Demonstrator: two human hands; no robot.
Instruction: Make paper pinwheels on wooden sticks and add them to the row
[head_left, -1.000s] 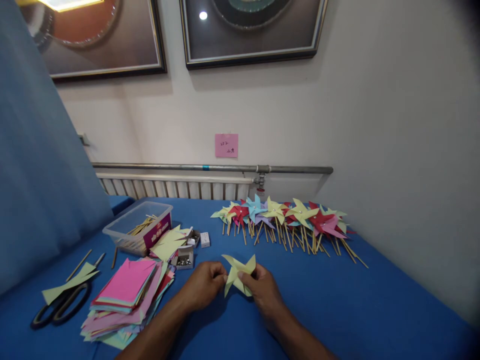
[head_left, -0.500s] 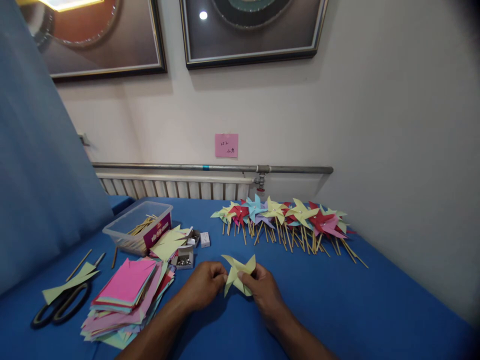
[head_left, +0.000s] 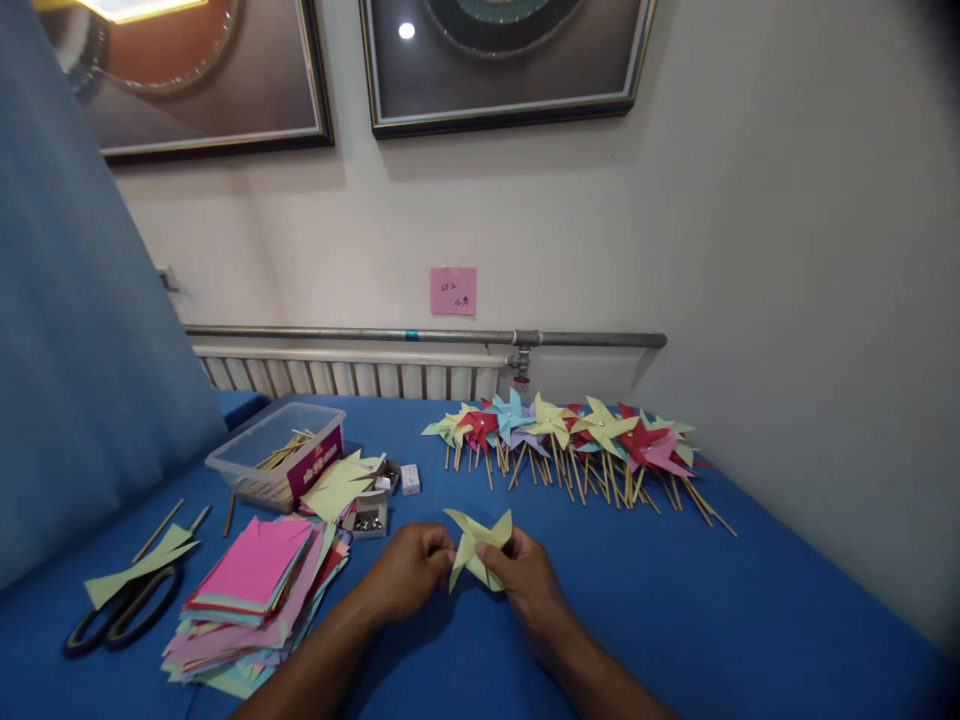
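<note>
A pale yellow paper pinwheel (head_left: 474, 545) is held low over the blue table (head_left: 712, 600) between both my hands. My left hand (head_left: 405, 572) pinches its left side with closed fingers. My right hand (head_left: 525, 582) grips its right side, fingers curled round the paper. Whether a stick is attached under the pinwheel is hidden by my fingers.
A row of finished pinwheels on sticks (head_left: 577, 435) lies at the back. A stack of coloured paper squares (head_left: 255, 585) sits left, with black scissors (head_left: 120, 615), a clear tub of sticks (head_left: 277, 450) and small boxes of pins (head_left: 369, 515). A radiator pipe (head_left: 420, 337) runs along the wall.
</note>
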